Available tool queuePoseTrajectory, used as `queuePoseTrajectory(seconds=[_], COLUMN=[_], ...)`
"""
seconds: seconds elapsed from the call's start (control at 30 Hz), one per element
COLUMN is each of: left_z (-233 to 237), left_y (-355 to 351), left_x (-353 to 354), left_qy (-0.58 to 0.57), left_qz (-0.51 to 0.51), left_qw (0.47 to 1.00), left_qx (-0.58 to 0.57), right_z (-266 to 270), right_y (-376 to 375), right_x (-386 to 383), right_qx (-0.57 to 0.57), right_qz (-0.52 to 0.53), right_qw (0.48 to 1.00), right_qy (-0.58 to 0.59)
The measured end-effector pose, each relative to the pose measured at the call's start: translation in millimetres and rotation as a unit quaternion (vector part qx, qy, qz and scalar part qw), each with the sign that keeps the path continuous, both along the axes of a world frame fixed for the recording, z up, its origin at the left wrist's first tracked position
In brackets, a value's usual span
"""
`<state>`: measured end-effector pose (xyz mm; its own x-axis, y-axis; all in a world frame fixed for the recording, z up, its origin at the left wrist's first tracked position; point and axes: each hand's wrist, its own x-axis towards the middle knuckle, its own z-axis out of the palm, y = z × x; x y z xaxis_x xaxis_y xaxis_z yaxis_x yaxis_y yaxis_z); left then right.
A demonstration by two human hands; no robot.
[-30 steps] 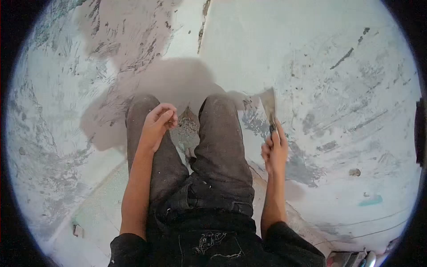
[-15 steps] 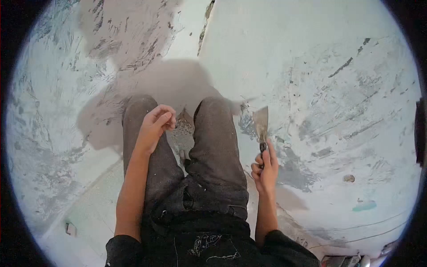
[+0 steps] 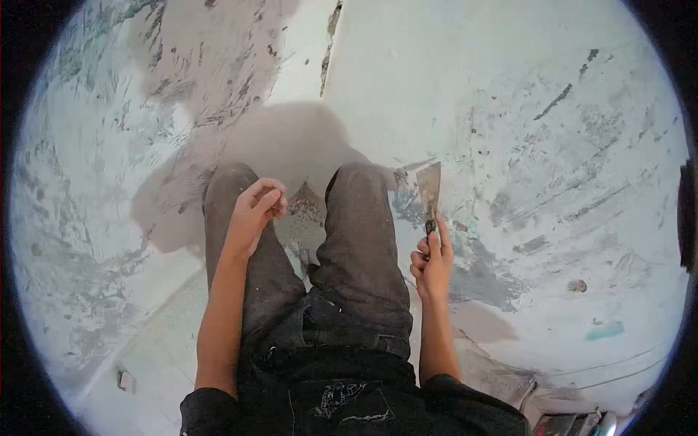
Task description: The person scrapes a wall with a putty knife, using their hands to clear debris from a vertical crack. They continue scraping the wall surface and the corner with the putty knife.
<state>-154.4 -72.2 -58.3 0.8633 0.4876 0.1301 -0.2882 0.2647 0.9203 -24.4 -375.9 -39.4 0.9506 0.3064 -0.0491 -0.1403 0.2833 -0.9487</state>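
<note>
My right hand [image 3: 432, 261] is wrapped round the dark handle of a putty knife [image 3: 430, 185]. Its worn, stained blade points up and away from me, in front of the scraped pale surface [image 3: 502, 211]. Over my left thigh, my left hand [image 3: 259, 203] has its fingers curled in and the thumb laid against them. Whatever those fingers may hold is hidden. Between my knees shows a small patch of grey-brown debris [image 3: 307, 206].
Patchy plaster with grey scrape marks spreads on both sides. A crack [image 3: 331, 47] runs down it at the top. At lower right lie some objects [image 3: 571, 425], partly cut off. A small block [image 3: 126, 381] sits at lower left.
The putty knife has risen slightly, its blade turning to face me more broadly. My left hand has shifted slightly downward in the view. Both hands keep their closed grip.
</note>
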Motion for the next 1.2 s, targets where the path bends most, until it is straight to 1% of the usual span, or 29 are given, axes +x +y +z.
queuePoseTrajectory(seconds=[0.1, 0.17, 0.2, 0.23, 0.3, 0.33, 0.37, 0.4, 0.5, 0.53, 0.63, 0.67, 0.7, 0.77, 0.8, 0.87, 0.93, 0.97, 1.03, 1.1, 1.13, 1.2], left_z=[0, -2, -3, -5, -3, -3, -1, -1, -7, -7, -6, -5, -4, -4, -2, -4, 0, 1, -3, -4, -3, -4], left_y=[-2, -1, 0, 1, 1, -1, -2, -1, 0, 1, 0, -1, -1, -3, -5, -7, -8, -9, -11, -10, -11, -12], left_x=[-1, 0, 0, 0, 1, 0, 1, 3, 3, 3, 0, 1, 2, 5, 6, 8, 7, 7, 9, 11, 10, 10], left_qy=[0.004, 0.000, 0.000, -0.002, 0.000, 0.000, -0.003, -0.001, 0.023, 0.011, 0.007, 0.004, 0.007, 0.021, 0.024, 0.030, 0.051, 0.050, 0.039, 0.044, 0.044, 0.050], left_qz=[0.007, -0.001, 0.001, -0.003, -0.015, -0.011, -0.004, -0.008, -0.001, -0.001, 0.000, 0.009, 0.007, 0.011, 0.009, 0.018, 0.024, 0.020, 0.022, 0.020, 0.015, 0.015], left_qw=[1.000, 1.000, 1.000, 1.000, 1.000, 1.000, 1.000, 1.000, 0.999, 1.000, 1.000, 1.000, 1.000, 1.000, 1.000, 0.999, 0.997, 0.996, 0.998, 0.997, 0.996, 0.997], left_qx=[0.006, 0.010, 0.012, 0.010, 0.014, 0.007, 0.001, 0.008, 0.026, 0.013, 0.001, -0.006, 0.004, 0.007, 0.011, 0.023, 0.050, 0.064, 0.042, 0.063, 0.070, 0.061], right_z=[3, 6, 1, -4, -8, -1, 6, 15, 38, 40, 23, 12, 5, -3, -7, -11, -14, -13, -6, 4, -1, 13], right_y=[-8, -9, -11, -9, 3, 11, 22, 37, 62, 65, 49, 39, 25, -1, -13, -37, -53, -56, -48, -32, -23, -8], right_x=[-13, -21, -20, -10, 17, 30, 36, 37, 25, 20, 2, -3, -9, -20, -24, -28, -27, -26, -22, -15, -1, 9], right_qx=[0.003, -0.029, -0.024, -0.022, -0.015, -0.008, -0.003, 0.004, 0.023, 0.029, 0.032, 0.004, 0.014, -0.060, -0.052, -0.039, -0.017, -0.003, 0.018, 0.005, 0.006, 0.019], right_qz=[0.007, -0.020, -0.017, -0.015, -0.021, 0.020, 0.015, 0.038, 0.077, 0.098, 0.091, 0.069, 0.067, 0.024, 0.023, -0.014, 0.001, 0.018, 0.023, 0.037, 0.057, 0.046], right_qw=[1.000, 0.999, 0.999, 1.000, 0.999, 0.999, 0.999, 0.999, 0.996, 0.995, 0.995, 0.997, 0.997, 0.997, 0.998, 0.998, 0.998, 0.998, 0.998, 0.999, 0.998, 0.999], right_qy=[-0.002, -0.002, 0.012, 0.012, -0.037, -0.035, -0.032, -0.039, -0.029, -0.019, -0.017, -0.033, -0.031, -0.030, -0.030, 0.054, 0.054, 0.053, 0.059, 0.030, -0.026, -0.003])
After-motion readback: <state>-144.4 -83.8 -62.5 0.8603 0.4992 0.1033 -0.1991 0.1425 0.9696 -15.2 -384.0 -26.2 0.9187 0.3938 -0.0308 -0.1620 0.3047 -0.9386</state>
